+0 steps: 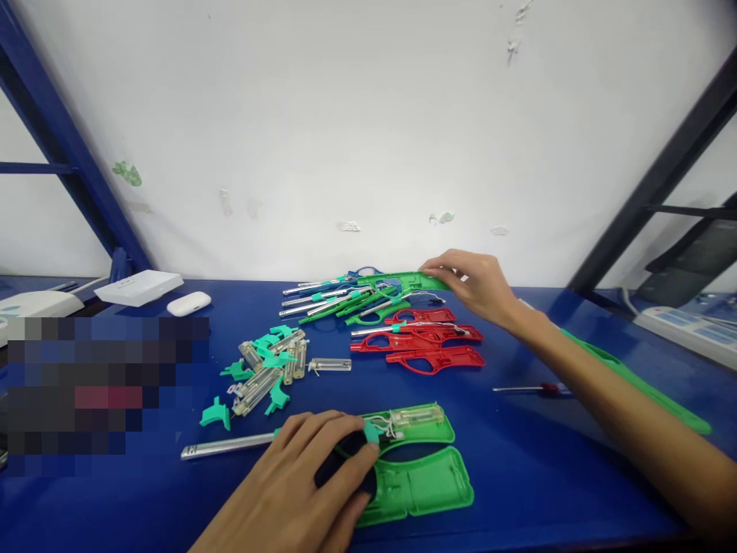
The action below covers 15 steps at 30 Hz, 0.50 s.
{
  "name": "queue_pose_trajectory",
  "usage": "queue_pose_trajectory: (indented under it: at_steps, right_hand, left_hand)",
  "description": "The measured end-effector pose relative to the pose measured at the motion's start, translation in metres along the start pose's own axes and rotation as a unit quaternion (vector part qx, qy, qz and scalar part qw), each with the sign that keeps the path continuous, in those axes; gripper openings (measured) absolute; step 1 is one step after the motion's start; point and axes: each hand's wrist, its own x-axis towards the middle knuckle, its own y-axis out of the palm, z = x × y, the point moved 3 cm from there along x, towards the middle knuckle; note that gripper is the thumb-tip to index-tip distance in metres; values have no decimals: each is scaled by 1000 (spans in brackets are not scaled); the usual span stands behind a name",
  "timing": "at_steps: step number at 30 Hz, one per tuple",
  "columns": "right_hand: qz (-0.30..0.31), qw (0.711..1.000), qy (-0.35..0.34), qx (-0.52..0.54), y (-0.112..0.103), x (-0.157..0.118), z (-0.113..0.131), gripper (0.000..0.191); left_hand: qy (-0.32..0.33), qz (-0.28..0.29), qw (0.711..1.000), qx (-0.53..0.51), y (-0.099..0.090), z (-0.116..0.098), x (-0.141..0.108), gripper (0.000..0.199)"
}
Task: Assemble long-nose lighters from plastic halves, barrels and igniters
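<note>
Right pinches green shell at pile; left steadies loaded shell

My right hand (475, 283) has its grip closed in a fingertip pinch on the right end of a long green plastic shell half (397, 281), which lies over the pile at the back of the bench (507, 476). My left hand (305, 476) curves low over the near shells, by the teal plastic trigger (371, 432); its palm side is hidden, so I can't make out how firmly it grips. Under and beside it: a green half-shell with parts inside (446, 432), bearing a clear plastic tank (418, 415) and thin white wires (380, 422), and a bare green half-shell (431, 480).

Done well, I'd say: left pressure light, trigger and wires undisturbed; right pinch on the rim, shell raised clear of the silver metal tubes (299, 306), not dragged.
</note>
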Motion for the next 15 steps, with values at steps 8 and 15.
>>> queue_pose_trajectory:
  at_steps: [8,15]
  right_hand:
    - [33,982,120,139,1,-14,53,30]
    - [78,921,240,298,17,-31,73,46]
  left_hand:
    - [-13,10,1000,-18,6,1,0,32]
    - [12,24,999,22,5,-1,0,36]
